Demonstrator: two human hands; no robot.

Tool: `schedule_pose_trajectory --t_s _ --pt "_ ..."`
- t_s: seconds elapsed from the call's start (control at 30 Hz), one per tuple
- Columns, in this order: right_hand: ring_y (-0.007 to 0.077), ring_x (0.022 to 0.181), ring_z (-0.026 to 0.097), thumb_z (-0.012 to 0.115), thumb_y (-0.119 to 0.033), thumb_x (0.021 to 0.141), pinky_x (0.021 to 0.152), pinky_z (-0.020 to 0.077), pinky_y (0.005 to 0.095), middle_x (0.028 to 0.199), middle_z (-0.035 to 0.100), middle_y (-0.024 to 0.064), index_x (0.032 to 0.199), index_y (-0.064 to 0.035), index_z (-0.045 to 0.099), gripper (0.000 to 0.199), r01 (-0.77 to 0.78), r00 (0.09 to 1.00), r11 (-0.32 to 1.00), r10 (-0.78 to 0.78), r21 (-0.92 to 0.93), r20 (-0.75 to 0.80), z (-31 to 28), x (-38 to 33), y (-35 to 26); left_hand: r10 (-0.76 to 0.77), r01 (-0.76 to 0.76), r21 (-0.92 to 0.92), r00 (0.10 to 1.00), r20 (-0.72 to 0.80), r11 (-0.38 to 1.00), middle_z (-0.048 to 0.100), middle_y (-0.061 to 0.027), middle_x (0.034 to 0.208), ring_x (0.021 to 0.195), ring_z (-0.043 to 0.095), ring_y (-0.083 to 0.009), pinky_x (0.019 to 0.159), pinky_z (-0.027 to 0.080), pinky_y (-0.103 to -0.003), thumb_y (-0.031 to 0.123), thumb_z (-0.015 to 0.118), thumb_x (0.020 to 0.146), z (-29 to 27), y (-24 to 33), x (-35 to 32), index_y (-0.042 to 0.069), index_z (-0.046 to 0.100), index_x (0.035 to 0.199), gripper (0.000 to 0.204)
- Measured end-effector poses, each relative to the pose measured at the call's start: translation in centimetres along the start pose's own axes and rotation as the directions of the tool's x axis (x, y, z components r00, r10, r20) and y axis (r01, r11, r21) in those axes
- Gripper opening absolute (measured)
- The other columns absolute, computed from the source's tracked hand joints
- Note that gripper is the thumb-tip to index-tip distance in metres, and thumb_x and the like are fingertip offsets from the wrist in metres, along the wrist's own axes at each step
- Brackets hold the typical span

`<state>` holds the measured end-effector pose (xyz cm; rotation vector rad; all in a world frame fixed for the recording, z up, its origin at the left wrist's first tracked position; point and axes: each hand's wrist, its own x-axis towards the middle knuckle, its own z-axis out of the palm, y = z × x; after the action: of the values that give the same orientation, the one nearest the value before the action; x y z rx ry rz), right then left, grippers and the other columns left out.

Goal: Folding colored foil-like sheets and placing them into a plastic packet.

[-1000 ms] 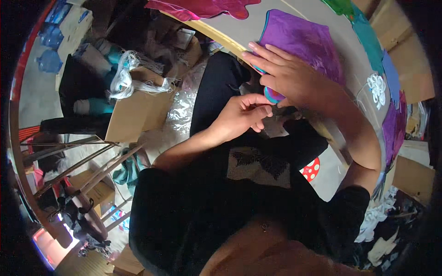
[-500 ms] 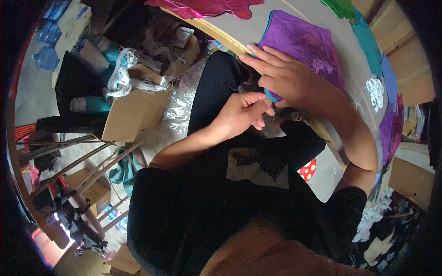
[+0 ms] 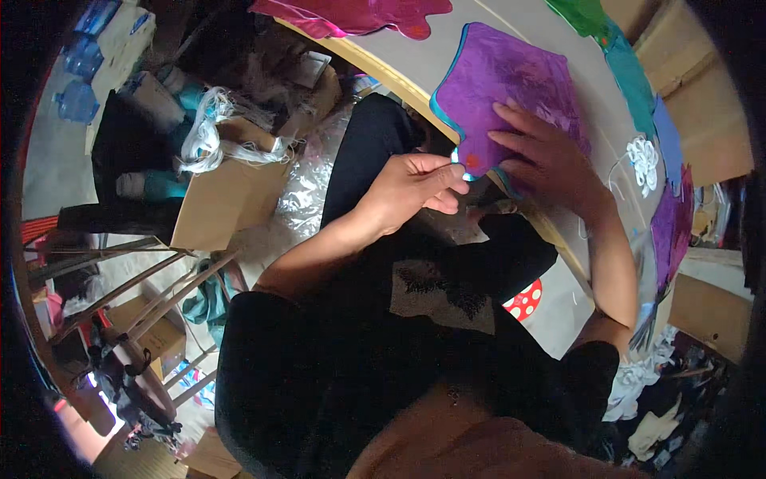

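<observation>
A shiny purple fabric piece (image 3: pixel 511 76) with a teal-edged, scalloped side lies on the light tabletop (image 3: pixel 407 52), its near corner at the table's edge. That corner carries a small red spot. My left hand (image 3: pixel 411 191) is closed in a pinch at this corner, thumb and forefinger on the teal edging, where a pale, bright bit shows. Spread flat across the fabric's right part, my right hand (image 3: pixel 550 164) presses on it with its fingers apart; its thumb is mostly hidden.
A magenta fabric piece (image 3: pixel 359 17) lies at the table's far left, with green (image 3: pixel 576 14) and teal (image 3: pixel 626 80) pieces along the right. A bundle of white cord (image 3: pixel 642 166) rests there too. Left of my knee stands a cardboard box (image 3: pixel 227 203) with white strands (image 3: pixel 203 136) over it.
My right hand has slid right and back from the near edge, uncovering the scalloped side and red spot. My left hand keeps its pinch at nearly the same place.
</observation>
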<state>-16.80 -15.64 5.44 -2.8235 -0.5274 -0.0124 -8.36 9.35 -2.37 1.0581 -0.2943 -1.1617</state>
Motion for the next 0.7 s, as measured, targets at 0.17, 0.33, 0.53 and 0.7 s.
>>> schedule_pose_trajectory --t_s 0.17,0.33,0.53,0.7 --pt "0.0308 0.139 0.041 0.069 -0.02 0.086 0.112 0.0349 0.0422 0.148 0.046 0.011 0.13 -0.0096 0.059 0.046 -0.028 0.999 0.999 0.028 -0.021 0.024 0.1 -0.02 -0.31 0.054 -0.054 -0.043 0.999 -0.008 0.998 0.07 -0.0108 0.094 0.07 0.067 -0.0105 0.074 0.062 -0.032 0.023 0.062 0.098 0.27 -0.24 -0.03 -0.002 0.067 0.108 0.027" --pt "0.0307 0.138 0.041 0.069 -0.021 0.086 0.112 0.0351 0.0417 0.147 0.047 0.0108 0.129 -0.0101 0.06 0.046 -0.02 1.0 1.0 0.02 0.006 0.011 0.13 -0.03 -0.35 0.034 -0.034 -0.043 0.999 -0.007 0.998 0.07 -0.0105 0.093 0.07 0.067 -0.0106 0.074 0.062 -0.033 0.023 0.062 0.098 0.5 -0.15 0.17 -0.001 0.066 0.104 0.026" --pt "0.0316 0.139 0.04 0.071 -0.02 0.084 0.112 0.0352 0.0428 0.148 0.046 0.0115 0.13 -0.0109 0.06 0.048 0.023 1.0 0.999 -0.023 0.034 0.002 0.08 0.16 -0.45 0.054 -0.054 -0.033 0.998 -0.021 0.998 0.07 -0.0101 0.091 0.068 0.067 -0.0102 0.073 0.061 -0.032 0.026 0.064 0.097 0.74 -0.24 0.32 -0.002 0.066 0.103 0.029" --pt "0.0323 0.138 0.04 0.072 -0.022 0.084 0.113 0.035 0.0432 0.148 0.045 0.0122 0.13 -0.0109 0.06 0.049 0.02 1.0 0.999 -0.02 0.046 0.0 0.27 0.34 -0.7 0.021 -0.021 0.001 1.0 -0.019 1.0 0.07 -0.0101 0.089 0.068 0.067 -0.01 0.072 0.061 -0.031 0.027 0.066 0.096 0.48 -0.06 0.47 -0.002 0.067 0.102 0.03"
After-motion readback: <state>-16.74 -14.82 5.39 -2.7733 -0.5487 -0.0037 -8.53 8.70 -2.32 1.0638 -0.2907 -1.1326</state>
